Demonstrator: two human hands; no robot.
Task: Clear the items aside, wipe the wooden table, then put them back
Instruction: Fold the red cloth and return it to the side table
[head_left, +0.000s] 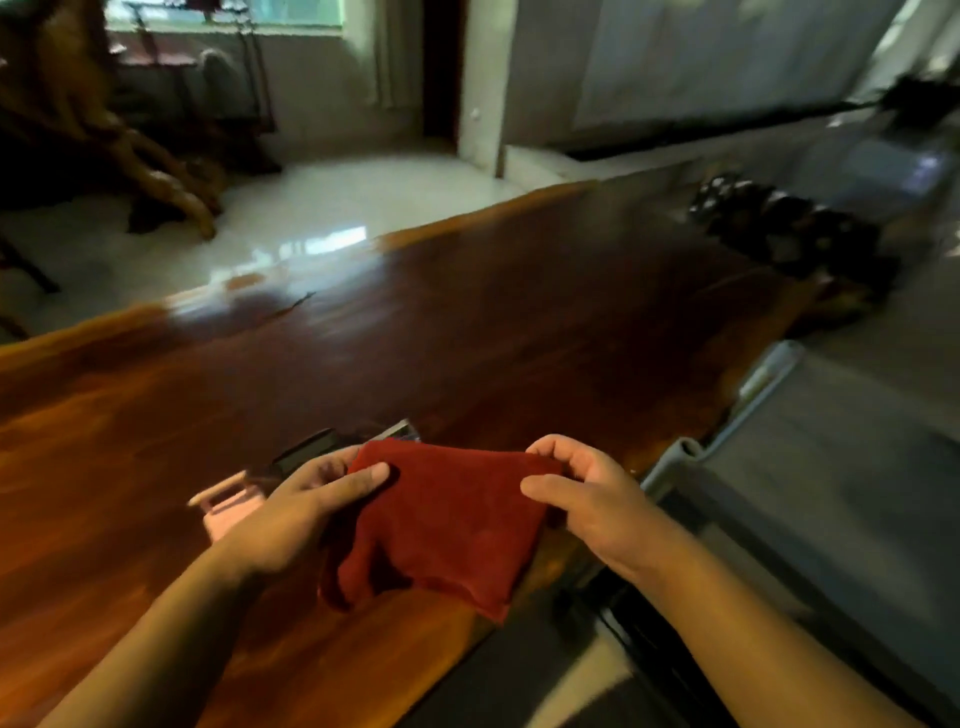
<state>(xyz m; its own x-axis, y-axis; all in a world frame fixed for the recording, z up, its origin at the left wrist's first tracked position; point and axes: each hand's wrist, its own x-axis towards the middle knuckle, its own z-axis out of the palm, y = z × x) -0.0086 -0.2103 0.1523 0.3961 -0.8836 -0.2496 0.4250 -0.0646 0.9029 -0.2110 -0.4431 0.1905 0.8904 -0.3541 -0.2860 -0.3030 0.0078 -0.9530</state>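
Observation:
A dark red cloth hangs folded between both hands above the near edge of the long wooden table. My left hand pinches its upper left corner and my right hand pinches its upper right corner. Behind my left hand, a pink object and a dark flat object lie on the table, partly hidden. A small silvery item peeks out above the cloth.
A dark patterned bundle lies at the table's far right end. A grey folding chair or cot stands against the table's right side. Glossy white floor and carved wooden furniture are to the left.

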